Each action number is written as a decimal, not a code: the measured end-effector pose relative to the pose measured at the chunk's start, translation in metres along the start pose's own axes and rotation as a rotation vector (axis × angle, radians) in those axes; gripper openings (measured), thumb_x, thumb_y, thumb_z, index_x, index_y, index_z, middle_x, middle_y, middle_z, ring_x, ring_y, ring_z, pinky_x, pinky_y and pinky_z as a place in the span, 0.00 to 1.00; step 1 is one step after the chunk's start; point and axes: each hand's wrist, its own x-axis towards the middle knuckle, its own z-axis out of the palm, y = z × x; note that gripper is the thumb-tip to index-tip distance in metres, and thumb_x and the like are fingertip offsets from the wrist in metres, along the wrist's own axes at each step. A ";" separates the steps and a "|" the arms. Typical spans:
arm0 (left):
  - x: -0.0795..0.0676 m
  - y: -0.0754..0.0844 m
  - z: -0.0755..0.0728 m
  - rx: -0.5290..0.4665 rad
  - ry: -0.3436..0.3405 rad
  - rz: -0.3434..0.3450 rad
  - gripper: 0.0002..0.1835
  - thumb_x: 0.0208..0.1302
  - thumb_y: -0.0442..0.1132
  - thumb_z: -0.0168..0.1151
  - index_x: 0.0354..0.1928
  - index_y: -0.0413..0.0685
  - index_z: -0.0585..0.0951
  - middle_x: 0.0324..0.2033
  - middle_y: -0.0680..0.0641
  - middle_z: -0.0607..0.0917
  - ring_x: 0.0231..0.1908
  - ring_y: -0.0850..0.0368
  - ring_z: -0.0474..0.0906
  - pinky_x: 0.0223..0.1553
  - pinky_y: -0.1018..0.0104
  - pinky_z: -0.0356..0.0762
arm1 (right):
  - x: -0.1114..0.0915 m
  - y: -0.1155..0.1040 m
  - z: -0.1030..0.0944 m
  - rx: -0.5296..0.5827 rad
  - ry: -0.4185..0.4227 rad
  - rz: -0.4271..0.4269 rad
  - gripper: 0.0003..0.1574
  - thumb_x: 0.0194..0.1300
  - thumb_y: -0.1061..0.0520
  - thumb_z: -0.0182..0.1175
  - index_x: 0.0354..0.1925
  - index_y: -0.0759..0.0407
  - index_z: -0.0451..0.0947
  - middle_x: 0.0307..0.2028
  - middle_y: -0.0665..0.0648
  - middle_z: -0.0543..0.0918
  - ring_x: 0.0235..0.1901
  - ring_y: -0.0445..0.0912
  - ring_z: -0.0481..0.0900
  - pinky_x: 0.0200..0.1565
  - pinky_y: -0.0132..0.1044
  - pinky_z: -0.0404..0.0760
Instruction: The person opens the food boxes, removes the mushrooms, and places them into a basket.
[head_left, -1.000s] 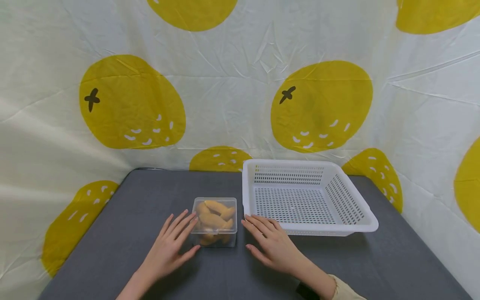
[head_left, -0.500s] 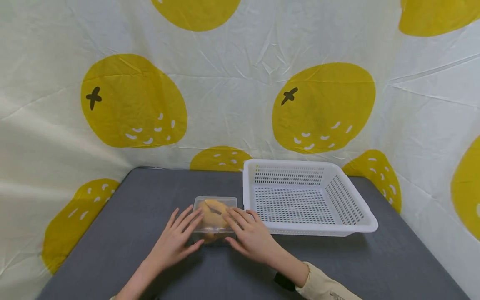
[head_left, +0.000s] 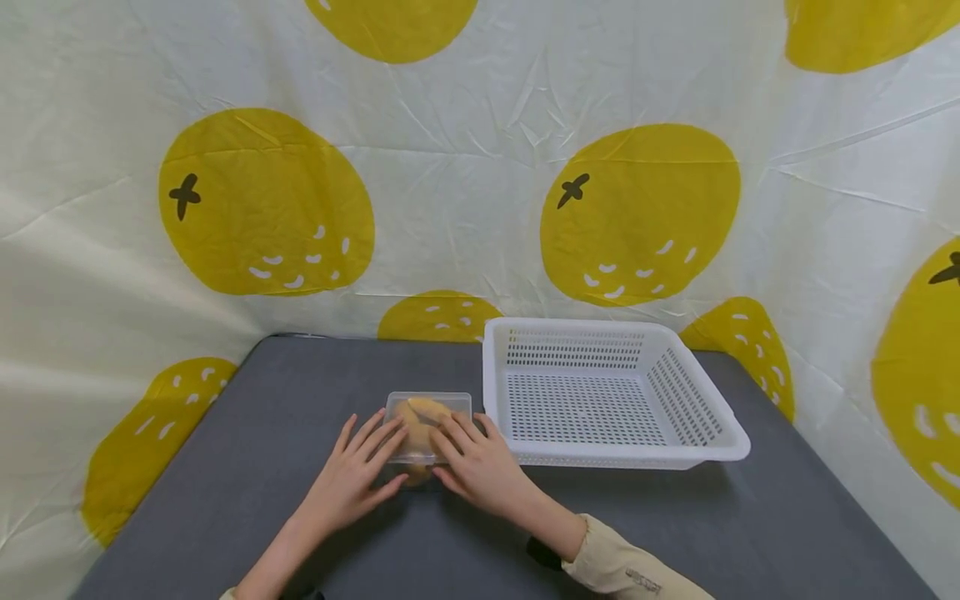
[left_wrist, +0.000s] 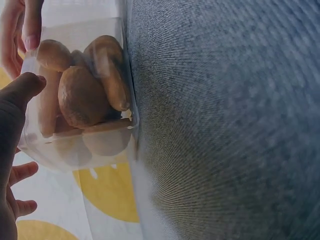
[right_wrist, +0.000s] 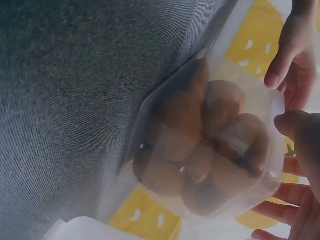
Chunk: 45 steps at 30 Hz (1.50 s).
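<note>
A clear plastic box (head_left: 420, 457) with a lid stands on the table in front of me. Several smooth, rounded, yellow-brown pieces (left_wrist: 82, 97) lie inside; they look like small potatoes or rolls, and I cannot tell which. My left hand (head_left: 352, 479) touches the lid's left side, its fingers spread and nearly straight. From the right, my right hand (head_left: 483, 467) lays extended fingers over the lid. Both thumbs are near the front edge; in the right wrist view, my right thumb (right_wrist: 295, 122) is by the lid's rim. The hands cover parts of the box's sides.
A white perforated plastic basket (head_left: 585, 454) stands just right of the box, with its walls higher at the back. The dark grey table (head_left: 337, 375) runs back to a pale cloth backdrop (head_left: 457, 208) printed with yellow fruit.
My right hand has moved left, from beside the basket's corner onto the box's lid. The left hand has shifted slightly right. The box has stayed in place.
</note>
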 end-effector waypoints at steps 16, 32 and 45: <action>0.002 -0.002 0.004 -0.008 0.022 -0.018 0.27 0.64 0.57 0.43 0.52 0.44 0.76 0.50 0.44 0.77 0.55 0.43 0.69 0.53 0.39 0.57 | 0.003 -0.002 0.017 -0.096 0.074 -0.026 0.27 0.54 0.37 0.55 0.48 0.49 0.72 0.45 0.52 0.77 0.45 0.46 0.73 0.47 0.43 0.69; 0.003 -0.002 0.008 -0.009 0.042 -0.035 0.27 0.65 0.59 0.40 0.48 0.46 0.78 0.47 0.45 0.78 0.52 0.45 0.71 0.51 0.40 0.60 | 0.007 0.001 0.030 -0.272 0.239 -0.138 0.22 0.59 0.37 0.48 0.41 0.50 0.75 0.38 0.53 0.80 0.37 0.49 0.77 0.42 0.42 0.73; 0.005 -0.006 0.005 -0.018 0.032 -0.034 0.24 0.49 0.54 0.63 0.47 0.49 0.79 0.47 0.47 0.79 0.51 0.48 0.71 0.48 0.40 0.64 | 0.018 0.000 0.007 -0.351 0.322 -0.230 0.18 0.64 0.44 0.46 0.35 0.53 0.76 0.32 0.52 0.81 0.32 0.46 0.78 0.35 0.39 0.75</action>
